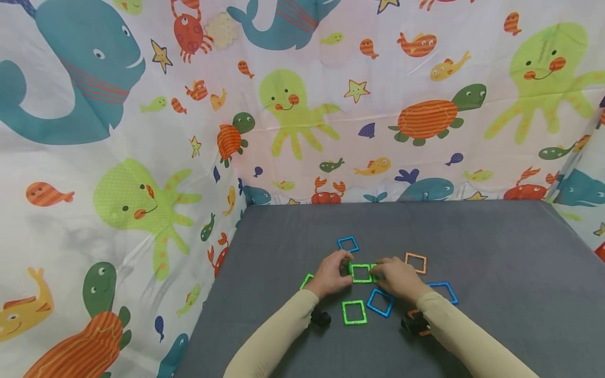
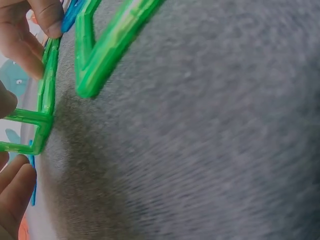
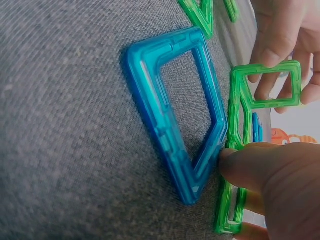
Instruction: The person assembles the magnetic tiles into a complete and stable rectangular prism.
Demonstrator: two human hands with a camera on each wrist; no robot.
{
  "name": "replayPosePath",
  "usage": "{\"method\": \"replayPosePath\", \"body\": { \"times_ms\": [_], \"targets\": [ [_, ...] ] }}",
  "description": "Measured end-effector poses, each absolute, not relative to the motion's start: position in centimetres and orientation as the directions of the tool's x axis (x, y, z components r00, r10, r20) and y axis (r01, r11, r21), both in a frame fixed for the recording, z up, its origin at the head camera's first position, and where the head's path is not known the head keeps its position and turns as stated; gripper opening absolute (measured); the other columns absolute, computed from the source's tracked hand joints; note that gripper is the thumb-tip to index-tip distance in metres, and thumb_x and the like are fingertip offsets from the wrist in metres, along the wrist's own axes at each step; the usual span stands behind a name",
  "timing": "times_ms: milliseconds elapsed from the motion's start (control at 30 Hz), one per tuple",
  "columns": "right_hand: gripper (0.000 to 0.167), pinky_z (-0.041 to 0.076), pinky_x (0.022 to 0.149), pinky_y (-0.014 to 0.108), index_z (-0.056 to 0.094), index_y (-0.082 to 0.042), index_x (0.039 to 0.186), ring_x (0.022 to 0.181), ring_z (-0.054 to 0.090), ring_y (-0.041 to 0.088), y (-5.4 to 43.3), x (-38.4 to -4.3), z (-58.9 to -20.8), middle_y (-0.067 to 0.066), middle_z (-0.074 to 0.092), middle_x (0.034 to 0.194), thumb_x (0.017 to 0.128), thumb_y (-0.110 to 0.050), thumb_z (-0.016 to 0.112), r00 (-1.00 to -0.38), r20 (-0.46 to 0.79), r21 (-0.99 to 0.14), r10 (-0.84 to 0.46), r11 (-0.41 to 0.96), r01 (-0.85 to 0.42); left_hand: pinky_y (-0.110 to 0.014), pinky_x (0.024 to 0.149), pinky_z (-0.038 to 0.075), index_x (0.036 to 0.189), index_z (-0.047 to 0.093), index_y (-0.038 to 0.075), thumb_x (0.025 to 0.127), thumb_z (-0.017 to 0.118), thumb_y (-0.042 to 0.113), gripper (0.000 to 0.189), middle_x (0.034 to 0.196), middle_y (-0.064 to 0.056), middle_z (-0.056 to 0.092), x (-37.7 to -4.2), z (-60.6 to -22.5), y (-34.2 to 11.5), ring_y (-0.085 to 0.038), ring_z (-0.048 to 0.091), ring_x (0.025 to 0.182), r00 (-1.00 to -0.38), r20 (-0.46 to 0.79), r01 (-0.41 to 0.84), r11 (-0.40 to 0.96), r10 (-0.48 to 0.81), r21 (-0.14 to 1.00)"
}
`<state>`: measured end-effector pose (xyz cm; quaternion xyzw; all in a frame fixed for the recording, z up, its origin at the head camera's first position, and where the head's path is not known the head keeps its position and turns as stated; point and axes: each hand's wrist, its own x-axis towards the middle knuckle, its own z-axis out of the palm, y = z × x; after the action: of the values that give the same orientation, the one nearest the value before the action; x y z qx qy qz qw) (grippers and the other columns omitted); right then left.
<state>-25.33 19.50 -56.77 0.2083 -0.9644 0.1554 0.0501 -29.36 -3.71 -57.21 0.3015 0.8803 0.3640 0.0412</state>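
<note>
Between my hands, a green square magnetic tile lies flat, joined edge to edge to a second green tile on its right. My left hand pinches another green tile, which stands upright at the left edge of the flat pair. Thumb and fingers grip it from opposite edges. My right hand holds the second flat tile, its thumb near the seam and its fingers partly hidden behind. A blue square tile lies flat just nearer than the right hand.
Loose tiles lie around: a green one in front, a green one by the left wrist, a blue one behind, an orange one and a blue one at right. Another orange tile shows under the right wrist. A sea-animal curtain borders the grey table.
</note>
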Motion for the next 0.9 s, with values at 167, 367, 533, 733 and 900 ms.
{"method": "replayPosePath", "body": {
  "times_ms": [167,367,533,733,900],
  "targets": [
    [0.024,0.057,0.069,0.053,0.081,-0.017,0.108,0.100,0.067,0.038,19.5,-25.3,-56.9,0.015,0.072,0.120,0.084,-0.013,0.080,-0.906,0.169,-0.274,-0.388,0.864,-0.421,-0.029,0.098,0.056,0.137,0.055,0.007,0.085,0.068,0.001,0.054,0.136,-0.012,0.061,-29.0,-57.9,-3.8,-0.024,0.065,0.123,-0.831,0.138,0.457,0.521,0.538,0.720],
    [0.024,0.058,0.072,0.054,0.081,-0.016,0.108,0.102,0.067,0.040,19.4,-25.3,-56.8,0.017,0.072,0.122,0.084,-0.013,0.080,-0.905,0.168,-0.276,-0.391,0.863,-0.424,-0.031,0.103,0.054,0.146,0.047,0.011,0.089,0.067,-0.002,0.062,0.147,-0.012,0.056,-28.5,-58.5,-3.6,-0.028,0.062,0.130,-0.857,0.138,0.415,0.505,0.497,0.757],
    [0.023,0.058,0.071,0.054,0.081,-0.016,0.108,0.101,0.067,0.040,19.3,-25.3,-56.6,0.016,0.072,0.121,0.085,-0.013,0.079,-0.905,0.169,-0.279,-0.390,0.862,-0.423,-0.032,0.104,0.054,0.146,0.047,0.012,0.090,0.068,-0.002,0.061,0.147,-0.013,0.056,-28.2,-58.9,-3.4,-0.029,0.062,0.130,-0.871,0.151,0.402,0.501,0.468,0.766],
    [0.024,0.058,0.071,0.054,0.080,-0.017,0.108,0.102,0.067,0.039,19.3,-25.4,-56.8,0.014,0.072,0.121,0.085,-0.012,0.079,-0.912,0.164,-0.273,-0.376,0.871,-0.408,-0.032,0.106,0.053,0.148,0.045,0.010,0.093,0.066,0.000,0.060,0.150,-0.014,0.054,-27.9,-59.2,-3.3,-0.029,0.062,0.131,-0.883,0.157,0.386,0.494,0.442,0.779],
    [0.024,0.058,0.070,0.052,0.080,-0.018,0.108,0.102,0.067,0.038,19.3,-25.4,-56.9,0.014,0.072,0.122,0.084,-0.012,0.080,-0.916,0.160,-0.271,-0.368,0.876,-0.399,-0.033,0.107,0.052,0.149,0.045,0.011,0.094,0.065,0.000,0.060,0.151,-0.014,0.053,-27.6,-59.3,-3.3,-0.029,0.060,0.133,-0.887,0.156,0.376,0.485,0.434,0.790]
  ]
}}
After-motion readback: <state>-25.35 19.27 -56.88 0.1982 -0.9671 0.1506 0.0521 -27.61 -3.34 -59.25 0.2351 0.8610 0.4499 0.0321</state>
